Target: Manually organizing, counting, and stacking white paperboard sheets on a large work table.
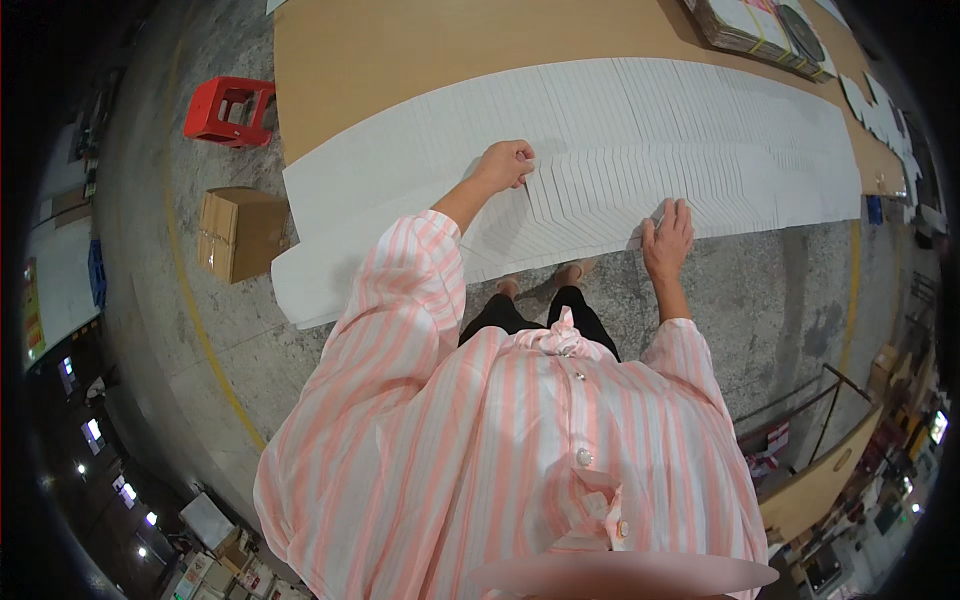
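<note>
A long row of overlapping white paper or card sheets [640, 120] lies fanned across the tan table, each edge stepped a little from its neighbour. My left hand [505, 166] is over the middle of the row, thumb and fingers pinched together at the edge of one white sheet [532, 192]. Farther right, near the front edge of the table, my right hand [668, 245] rests on the sheets' near ends. Its fingers are stretched out, with the thumb apart from them.
The tan tabletop [430, 50] extends beyond the sheets. A strapped stack [755, 35] sits at its far right, near some white cut pieces [880, 110]. On the floor at left are a red plastic stool [215, 108] and a cardboard box [240, 235].
</note>
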Demonstrator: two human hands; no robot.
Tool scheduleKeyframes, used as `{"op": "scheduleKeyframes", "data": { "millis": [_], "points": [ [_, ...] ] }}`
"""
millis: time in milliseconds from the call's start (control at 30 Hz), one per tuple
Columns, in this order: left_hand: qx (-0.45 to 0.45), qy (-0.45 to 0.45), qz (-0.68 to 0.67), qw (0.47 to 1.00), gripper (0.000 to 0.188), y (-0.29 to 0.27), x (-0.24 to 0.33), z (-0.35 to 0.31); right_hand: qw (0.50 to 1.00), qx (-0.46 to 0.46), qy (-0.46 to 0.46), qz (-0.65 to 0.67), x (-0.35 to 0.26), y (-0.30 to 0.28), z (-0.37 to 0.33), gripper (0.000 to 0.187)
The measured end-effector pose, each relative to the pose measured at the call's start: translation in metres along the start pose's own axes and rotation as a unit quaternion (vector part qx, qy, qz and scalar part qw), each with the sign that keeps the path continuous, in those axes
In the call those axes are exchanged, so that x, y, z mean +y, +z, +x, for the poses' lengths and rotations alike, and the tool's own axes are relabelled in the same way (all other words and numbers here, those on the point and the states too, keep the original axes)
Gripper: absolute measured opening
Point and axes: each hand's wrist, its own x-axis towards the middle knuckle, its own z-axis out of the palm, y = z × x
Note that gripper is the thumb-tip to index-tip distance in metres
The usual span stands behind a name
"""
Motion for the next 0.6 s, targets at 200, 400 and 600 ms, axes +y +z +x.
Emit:
{"op": "scheduleKeyframes", "data": {
  "millis": [200,400,600],
  "points": [
    [0.024,0.019,0.055,0.998,0.013,0.004,0.001,-0.006,1.000,-0.001,0.011,-0.001,0.000,0.002,0.000,0.056],
    [-0.048,0.049,0.005,0.998,0.018,-0.003,-0.006,-0.007,1.000,0.012,0.015,-0.017,0.004,0.003,0.000,0.057],
    [0.006,0.113,0.094,0.989,0.023,-0.001,-0.006,-0.008,1.000,0.017,0.013,-0.016,-0.001,0.001,-0.001,0.058]
  ]
}}
